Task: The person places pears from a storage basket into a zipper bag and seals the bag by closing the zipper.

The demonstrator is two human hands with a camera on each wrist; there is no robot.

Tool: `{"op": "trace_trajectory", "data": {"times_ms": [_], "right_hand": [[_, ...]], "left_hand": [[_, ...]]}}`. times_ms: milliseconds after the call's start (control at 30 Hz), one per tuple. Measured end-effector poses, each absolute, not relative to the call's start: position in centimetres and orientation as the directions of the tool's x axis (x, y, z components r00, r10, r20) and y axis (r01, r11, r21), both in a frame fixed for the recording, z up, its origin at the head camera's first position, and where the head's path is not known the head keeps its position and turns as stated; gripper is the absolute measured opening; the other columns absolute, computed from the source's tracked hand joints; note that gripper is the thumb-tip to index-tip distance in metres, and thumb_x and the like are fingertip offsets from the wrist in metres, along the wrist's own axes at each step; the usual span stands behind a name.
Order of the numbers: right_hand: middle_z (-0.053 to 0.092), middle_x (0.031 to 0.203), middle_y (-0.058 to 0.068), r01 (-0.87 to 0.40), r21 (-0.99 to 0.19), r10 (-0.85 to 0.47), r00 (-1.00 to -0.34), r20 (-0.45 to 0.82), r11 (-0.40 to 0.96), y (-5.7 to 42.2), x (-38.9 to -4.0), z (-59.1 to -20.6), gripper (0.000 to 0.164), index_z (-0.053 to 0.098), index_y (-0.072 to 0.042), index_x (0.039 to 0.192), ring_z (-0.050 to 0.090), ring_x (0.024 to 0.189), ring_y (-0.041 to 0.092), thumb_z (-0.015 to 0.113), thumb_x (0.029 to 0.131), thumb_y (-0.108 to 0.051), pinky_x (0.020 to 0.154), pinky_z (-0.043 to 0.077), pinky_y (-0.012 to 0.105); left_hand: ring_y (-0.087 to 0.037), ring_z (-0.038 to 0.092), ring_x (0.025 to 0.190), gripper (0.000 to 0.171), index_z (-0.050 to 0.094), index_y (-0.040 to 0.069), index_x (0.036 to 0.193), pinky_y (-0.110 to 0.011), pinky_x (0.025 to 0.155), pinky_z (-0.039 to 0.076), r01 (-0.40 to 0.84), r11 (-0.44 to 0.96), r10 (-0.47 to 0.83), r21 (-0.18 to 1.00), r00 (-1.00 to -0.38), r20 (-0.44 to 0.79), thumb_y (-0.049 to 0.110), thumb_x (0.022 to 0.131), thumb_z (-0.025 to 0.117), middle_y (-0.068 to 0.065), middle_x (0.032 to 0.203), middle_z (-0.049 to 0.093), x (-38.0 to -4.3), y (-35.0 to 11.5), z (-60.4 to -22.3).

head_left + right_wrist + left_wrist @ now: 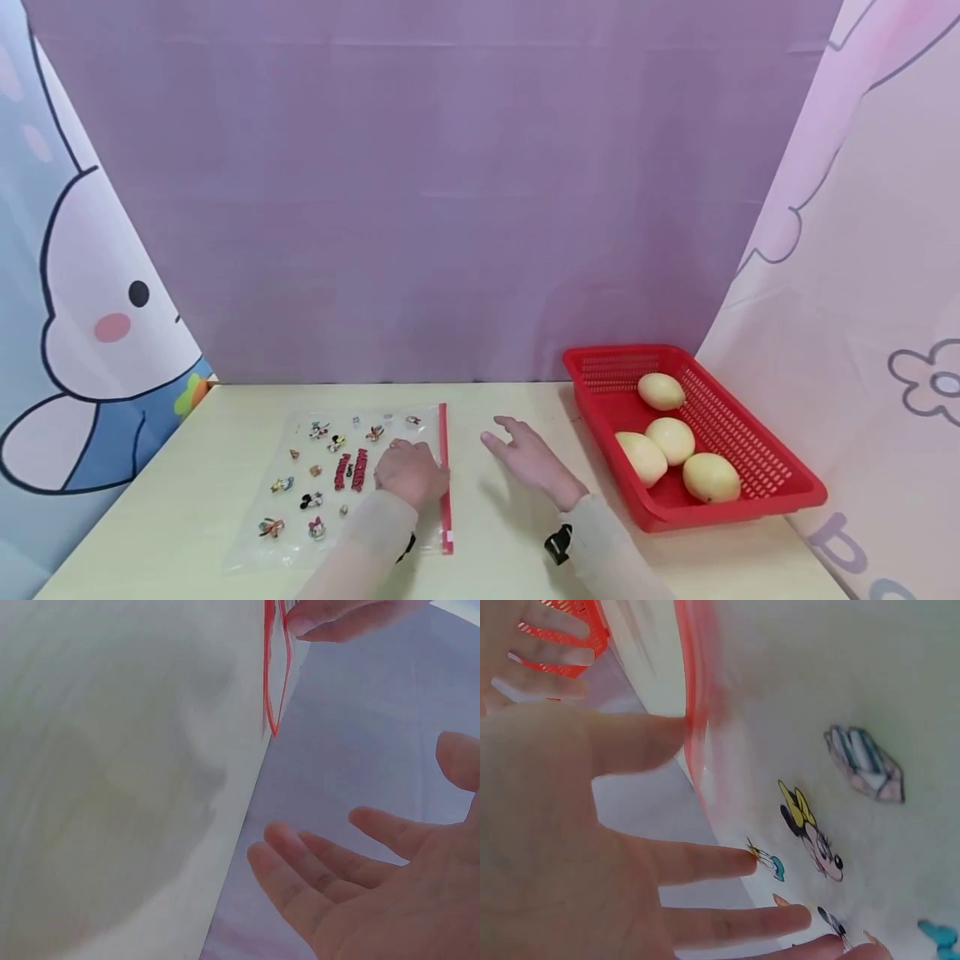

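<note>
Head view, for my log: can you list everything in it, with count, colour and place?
Plastic bag: one, clear with a red edge and cartoon prints, flat on the table's left part
Basket: one, red, right side of the table
Fruits: four visible, pale yellow, in the basket
Table: one, cream, below everything
Back cloth: one, purple, behind the table
Side cloths: two, pale with printed drawings, left and right
Sleeves: two, pale, on the arms
Bands: two, black, at the wrists
Left hand: one, at the bag's red edge
Right hand: one, between bag and basket
</note>
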State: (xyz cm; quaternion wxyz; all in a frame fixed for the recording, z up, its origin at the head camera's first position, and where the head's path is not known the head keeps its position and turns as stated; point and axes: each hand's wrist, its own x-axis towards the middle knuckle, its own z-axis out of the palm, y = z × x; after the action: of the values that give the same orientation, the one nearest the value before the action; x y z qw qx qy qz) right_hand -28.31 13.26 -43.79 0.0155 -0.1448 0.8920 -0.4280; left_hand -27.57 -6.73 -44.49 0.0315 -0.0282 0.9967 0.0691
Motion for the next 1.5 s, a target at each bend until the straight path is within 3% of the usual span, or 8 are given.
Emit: {"op": "trace_trajectory", "data": {"times_ms": [167,333,600,767,1000,1200,1333,1500], "right_hand": [[0.051,0.146,0.022,-0.249,-0.757,-0.268,-0.958,0.101,0.605,13.2,-28.4,-44.0,0.065,0.048,0.001,0.146,0.058,0.122,0.041,0.052,0.104,-0.049,0.103,0.046,0.058],[0.057,0.137,0.023,-0.248,-0.749,-0.265,-0.959,0.100,0.615,13.0,-28.3,-44.2,0.063,0.051,0.003,0.143,0.057,0.122,0.041,0.053,0.104,-0.047,0.100,0.047,0.057],[0.065,0.119,0.018,-0.252,-0.785,-0.293,-0.951,0.094,0.566,12.2,-28.4,-44.6,0.056,0.052,0.003,0.141,0.065,0.103,0.032,0.056,0.104,-0.039,0.087,0.054,0.047],[0.064,0.116,0.019,-0.179,-0.887,-0.323,-0.946,0.036,0.426,11.2,-28.5,-44.6,0.058,0.047,0.007,0.143,0.068,0.096,0.036,0.059,0.103,-0.033,0.081,0.059,0.041],[0.067,0.110,0.026,-0.117,-0.928,-0.308,-0.951,0.002,0.353,10.2,-28.3,-44.0,0.055,0.048,0.015,0.138,0.068,0.092,0.038,0.061,0.102,-0.024,0.079,0.061,0.044],[0.071,0.099,0.024,-0.054,-0.956,-0.313,-0.949,-0.040,0.288,9.5,-28.1,-44.1,0.046,0.051,0.017,0.133,0.071,0.085,0.040,0.060,0.099,-0.013,0.076,0.061,0.047],[0.071,0.091,0.019,-0.015,-0.966,-0.272,-0.961,-0.057,0.258,8.9,-28.5,-44.2,0.045,0.050,0.016,0.133,0.073,0.075,0.032,0.061,0.096,-0.007,0.071,0.062,0.044],[0.070,0.085,0.017,0.042,-0.980,-0.184,-0.980,-0.079,0.197,8.5,-28.6,-44.4,0.050,0.045,0.015,0.137,0.070,0.065,0.020,0.062,0.094,-0.002,0.063,0.062,0.036]], "left_hand": [[-0.029,0.057,0.071,0.060,0.070,-0.004,0.102,-0.042,0.063,0.057,-0.068,0.991,-0.060,0.115,-0.995,-0.075,0.055,0.090,0.065,-0.020,0.085,0.059,-27.8,-5.8,-45.0],[-0.027,0.054,0.071,0.040,0.069,-0.003,0.091,-0.041,0.065,0.054,-0.037,0.989,-0.027,0.143,-0.997,-0.075,0.038,0.092,0.063,-0.016,0.080,0.056,-27.9,-5.3,-45.1],[-0.033,0.062,0.078,0.031,0.066,-0.006,0.103,-0.053,0.075,0.057,0.001,0.951,0.009,0.309,-1.000,-0.022,0.023,0.093,0.066,-0.019,0.089,0.061,-28.0,-6.0,-44.9],[-0.029,0.058,0.072,0.028,0.064,-0.005,0.105,-0.052,0.068,0.053,-0.019,0.902,-0.003,0.430,-0.999,-0.039,0.020,0.093,0.065,-0.015,0.083,0.060,-27.8,-6.5,-44.2],[-0.026,0.055,0.066,0.021,0.063,-0.003,0.103,-0.045,0.059,0.050,0.026,0.890,0.028,0.455,-1.000,0.004,0.016,0.095,0.059,-0.012,0.080,0.058,-27.8,-6.6,-43.8],[-0.024,0.049,0.059,0.031,0.059,-0.008,0.111,-0.036,0.049,0.040,0.061,0.838,0.048,0.542,-0.998,0.039,0.017,0.094,0.055,-0.012,0.078,0.054,-27.1,-6.7,-43.4],[-0.022,0.047,0.055,0.034,0.058,-0.010,0.115,-0.033,0.047,0.037,0.096,0.807,0.067,0.582,-0.995,0.071,0.019,0.096,0.053,-0.011,0.077,0.053,-26.7,-6.9,-43.0],[-0.019,0.049,0.054,0.023,0.056,-0.005,0.108,-0.031,0.047,0.040,0.168,0.777,0.107,0.607,-0.985,0.136,0.016,0.099,0.051,-0.008,0.076,0.052,-26.4,-7.0,-42.6]]}}
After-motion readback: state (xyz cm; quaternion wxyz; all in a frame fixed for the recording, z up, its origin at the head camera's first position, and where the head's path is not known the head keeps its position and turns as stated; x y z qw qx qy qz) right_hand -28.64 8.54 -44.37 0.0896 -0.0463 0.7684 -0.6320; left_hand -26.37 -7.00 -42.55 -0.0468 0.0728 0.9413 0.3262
